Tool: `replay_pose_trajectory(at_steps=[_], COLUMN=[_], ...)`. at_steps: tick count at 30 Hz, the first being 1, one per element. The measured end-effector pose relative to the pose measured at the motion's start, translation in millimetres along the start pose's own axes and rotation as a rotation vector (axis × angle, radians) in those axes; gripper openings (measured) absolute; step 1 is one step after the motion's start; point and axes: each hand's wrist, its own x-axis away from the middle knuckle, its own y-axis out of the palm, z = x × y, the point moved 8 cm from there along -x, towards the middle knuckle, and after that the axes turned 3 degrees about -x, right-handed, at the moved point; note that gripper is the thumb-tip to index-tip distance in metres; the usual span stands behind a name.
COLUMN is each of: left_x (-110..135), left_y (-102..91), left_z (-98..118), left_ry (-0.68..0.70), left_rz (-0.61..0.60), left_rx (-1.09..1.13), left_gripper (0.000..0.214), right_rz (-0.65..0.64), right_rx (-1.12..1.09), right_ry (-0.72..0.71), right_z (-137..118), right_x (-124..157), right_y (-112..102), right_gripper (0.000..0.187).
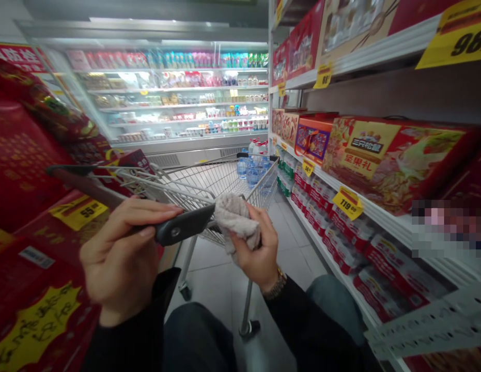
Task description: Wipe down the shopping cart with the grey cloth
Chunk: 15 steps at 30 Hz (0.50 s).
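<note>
A wire shopping cart point(186, 178) stands in front of me, turned at an angle. Its dark handle point(186, 226) crosses the view from the left, with a black plastic end piece nearest me. My left hand point(124, 248) is closed around this handle, thumb and fingers just beside the end piece. In my right hand point(259, 248), bunched between thumb and fingers, is a light grey cloth point(234, 219). The cloth touches the tip of the black end piece. A patterned watch or bracelet circles my right wrist. My knees show low in the view.
Shelving point(325, 175) along the right bears gift boxes point(379, 160) with yellow price tags, and red-wrapped bottle packs point(341, 248) below. Red packages point(27, 155) crowd the left. Water bottles point(253, 170) are past the cart's far end. A lit refrigerated display point(178, 103) fills the back.
</note>
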Motion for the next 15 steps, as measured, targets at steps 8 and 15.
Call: replay_pose_trajectory(at_steps=[8,15], left_x=[-8.3,-3.1], left_y=[-37.4,-45.0], left_z=[2.4,13.1], left_ry=[0.076,0.072], left_rz=[-0.238,0.142], left_rx=[-0.261,-0.205], left_gripper=[0.025,0.017], right_rz=[-0.243,-0.18], right_rx=[-0.018,-0.049], right_ry=[-0.309,-0.167], right_z=[-81.5,-48.1], right_x=[38.2,34.1], right_y=[60.4,43.9], right_gripper=[0.065,0.062])
